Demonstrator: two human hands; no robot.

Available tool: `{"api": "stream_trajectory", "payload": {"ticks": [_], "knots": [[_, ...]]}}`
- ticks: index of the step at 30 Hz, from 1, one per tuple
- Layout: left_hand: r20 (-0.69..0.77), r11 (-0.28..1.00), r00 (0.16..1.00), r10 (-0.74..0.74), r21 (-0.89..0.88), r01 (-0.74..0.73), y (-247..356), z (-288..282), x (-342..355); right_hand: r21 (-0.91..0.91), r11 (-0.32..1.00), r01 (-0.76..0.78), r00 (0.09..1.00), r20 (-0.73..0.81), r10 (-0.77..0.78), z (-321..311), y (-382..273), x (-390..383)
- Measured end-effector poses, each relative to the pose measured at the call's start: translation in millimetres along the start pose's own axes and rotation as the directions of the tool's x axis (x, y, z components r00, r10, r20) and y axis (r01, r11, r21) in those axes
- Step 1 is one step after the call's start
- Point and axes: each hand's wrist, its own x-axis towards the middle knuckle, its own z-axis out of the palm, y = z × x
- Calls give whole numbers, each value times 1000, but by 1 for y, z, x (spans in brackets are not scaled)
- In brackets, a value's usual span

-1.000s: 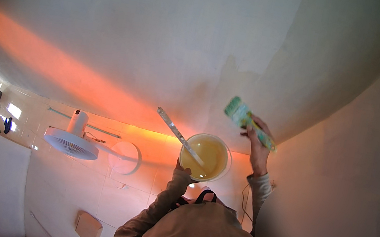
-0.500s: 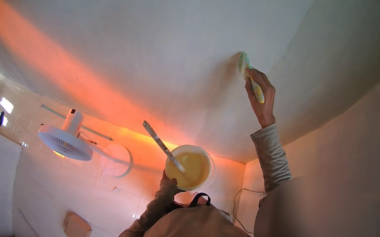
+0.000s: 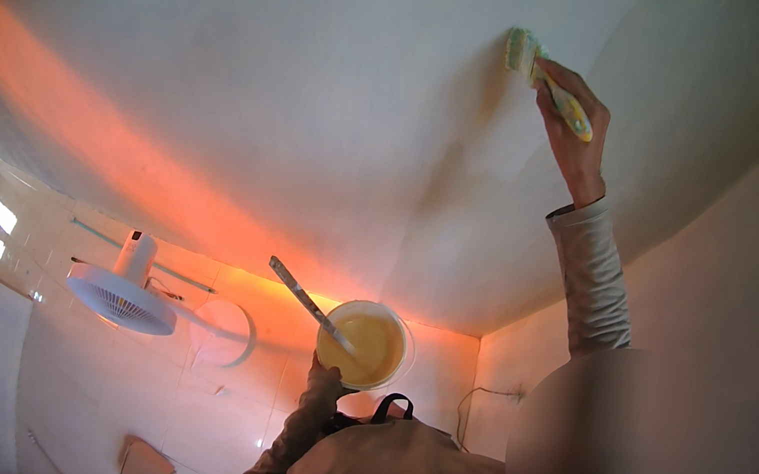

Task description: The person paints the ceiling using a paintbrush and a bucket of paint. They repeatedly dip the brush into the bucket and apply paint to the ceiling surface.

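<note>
Raised high against the pale wall [image 3: 327, 75], my right hand [image 3: 575, 119] is closed round the handle of a paintbrush [image 3: 525, 55]. The brush's paint-stained bristles meet the wall surface, and its yellowish handle sticks out below my fingers. Low in front of my body, my left hand [image 3: 326, 377] grips the near left side of a white bucket [image 3: 408, 344]. Yellowish liquid [image 3: 372, 346] lies in the bucket. A long paint-spattered stick [image 3: 301, 290] leans in it, its upper end past the rim to the left.
A white fan [image 3: 123, 296] stands on the tiled floor [image 3: 217, 411] to the left. Below it is a brown box [image 3: 147, 470]. A thin cable [image 3: 472, 406] runs near the right corner. A side wall [image 3: 749, 272] rises on the right, and orange light crosses the wall's lower part.
My right hand has moved up and slightly right along the wall with the paintbrush. The bucket, still in my left hand, sits slightly lower and further left in view.
</note>
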Motion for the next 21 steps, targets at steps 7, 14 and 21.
{"api": "stream_trajectory", "payload": {"ticks": [7, 14, 21], "knots": [[23, 1000, 1000, 2, 18, -2, 7, -4, -6, -21, 995, 95, 992, -77, -96, -19, -19, 69], [92, 1000, 996, -5, -23, 7, 31, 10, -24, -228, 931, 285, 950, -63, -306, -3, -13, 45], [18, 996, 998, 55, 76, -56, -9, -16, 14, -265, 947, 182, 983, 39, -178, 30, -7, -44]]}}
